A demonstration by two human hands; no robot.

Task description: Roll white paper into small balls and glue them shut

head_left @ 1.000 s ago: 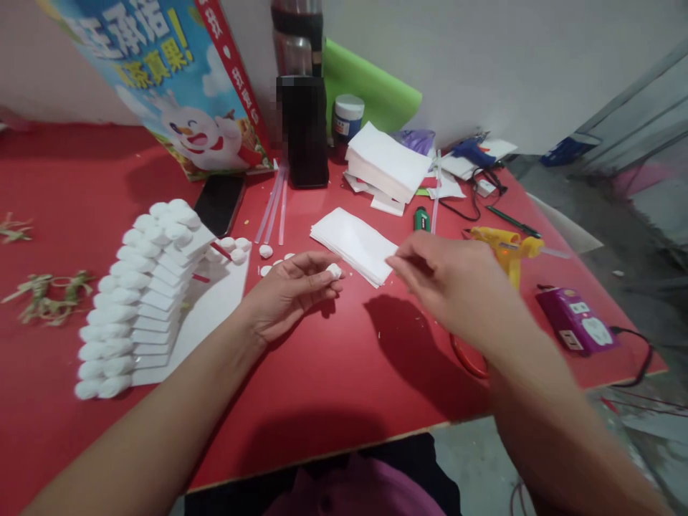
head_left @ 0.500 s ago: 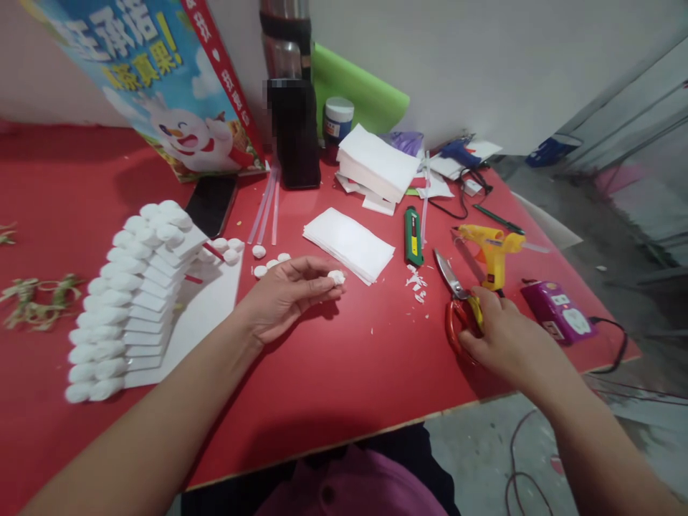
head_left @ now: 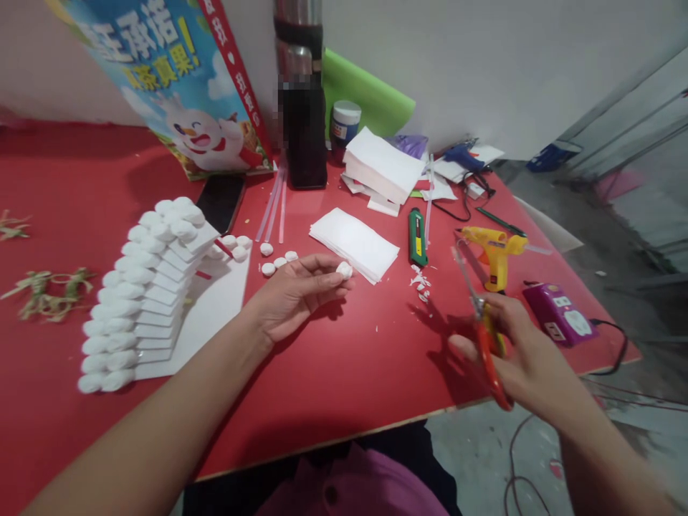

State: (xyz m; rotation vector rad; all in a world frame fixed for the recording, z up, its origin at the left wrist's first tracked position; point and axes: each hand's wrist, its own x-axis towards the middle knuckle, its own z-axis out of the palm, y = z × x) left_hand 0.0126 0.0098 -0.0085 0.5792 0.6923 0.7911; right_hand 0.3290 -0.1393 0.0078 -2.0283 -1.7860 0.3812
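Between the thumb and fingers of my left hand [head_left: 301, 294] is a small round white piece [head_left: 345, 270], pinched at the fingertips. My right hand [head_left: 519, 351] grips a pair of scissors [head_left: 490, 358] with red and yellow handles, held above the table with the blades tilted up and away. Several similar white pieces [head_left: 269, 269] lie just beyond my left hand. Farther left, a white stepped model [head_left: 161, 308] carries rows of these pieces along its edge. A stack of white cards [head_left: 355, 244] lies beyond my left fingertips.
A green utility knife [head_left: 417, 236] lies by white scraps [head_left: 421, 283]. To the right are a yellow glue gun [head_left: 493, 251] and a purple power box [head_left: 559, 313]. A phone [head_left: 223, 203], clear sticks [head_left: 275, 204] and a white-lidded jar [head_left: 345, 122] stand or lie toward the back.
My right hand has lifted the scissors off the table and turned them. My left hand still pinches the white piece. The whole view has shifted slightly.
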